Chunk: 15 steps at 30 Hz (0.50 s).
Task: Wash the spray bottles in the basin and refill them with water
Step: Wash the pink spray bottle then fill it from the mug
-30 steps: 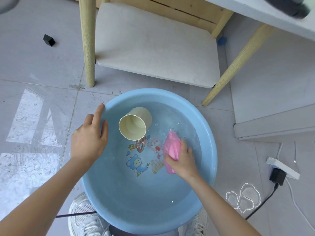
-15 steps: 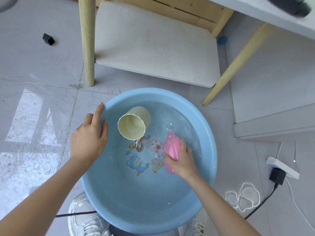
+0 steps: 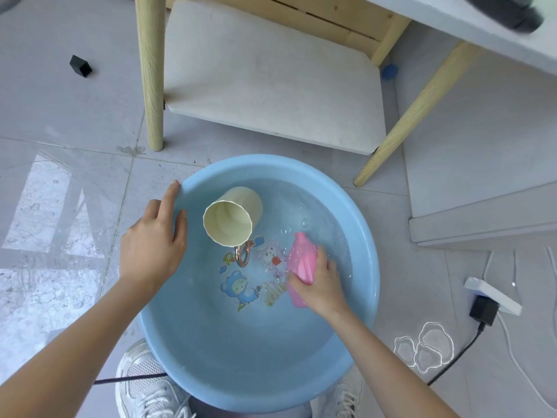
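Observation:
A round blue basin [image 3: 358,224] holding water sits on the tiled floor in front of me. My right hand [image 3: 321,283] grips a pink bottle [image 3: 301,260] lying half under the water at the basin's right side, its neck pointing away from me. Bubbles float just past the neck. My left hand [image 3: 153,239] rests on the basin's left rim, fingers straight over the edge. A cream cup [image 3: 230,218] lies tilted in the water by that hand, its mouth towards me.
A low wooden stool with a white shelf [image 3: 271,79] stands just behind the basin, its legs [image 3: 150,73] close to the far rim. A power strip [image 3: 491,294] with a black plug and cables lies on the floor at right, near small puddles [image 3: 425,348]. My white shoes [image 3: 144,387] are under the basin's near edge.
My right hand has shifted the pink bottle slightly in the water, and bubbles have appeared beyond its neck. My left hand and the cup have stayed where they were.

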Each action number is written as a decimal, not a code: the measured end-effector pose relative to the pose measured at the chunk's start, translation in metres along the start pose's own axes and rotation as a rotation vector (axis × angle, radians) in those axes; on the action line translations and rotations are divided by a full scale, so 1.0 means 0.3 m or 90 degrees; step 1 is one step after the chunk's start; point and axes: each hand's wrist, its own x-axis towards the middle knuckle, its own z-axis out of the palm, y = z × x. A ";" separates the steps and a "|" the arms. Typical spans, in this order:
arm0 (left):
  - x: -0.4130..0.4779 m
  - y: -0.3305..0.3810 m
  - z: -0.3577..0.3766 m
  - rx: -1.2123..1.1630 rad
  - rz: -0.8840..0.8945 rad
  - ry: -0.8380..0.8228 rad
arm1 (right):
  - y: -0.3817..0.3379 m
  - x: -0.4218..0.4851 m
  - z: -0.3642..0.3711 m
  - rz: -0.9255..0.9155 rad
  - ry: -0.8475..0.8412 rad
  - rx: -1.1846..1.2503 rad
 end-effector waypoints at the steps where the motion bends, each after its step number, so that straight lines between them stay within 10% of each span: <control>1: 0.001 -0.001 0.001 -0.001 0.001 0.000 | 0.000 0.000 -0.001 0.002 -0.001 -0.002; 15: 0.002 -0.005 0.003 -0.002 0.004 0.004 | -0.002 -0.002 0.001 0.013 0.004 0.001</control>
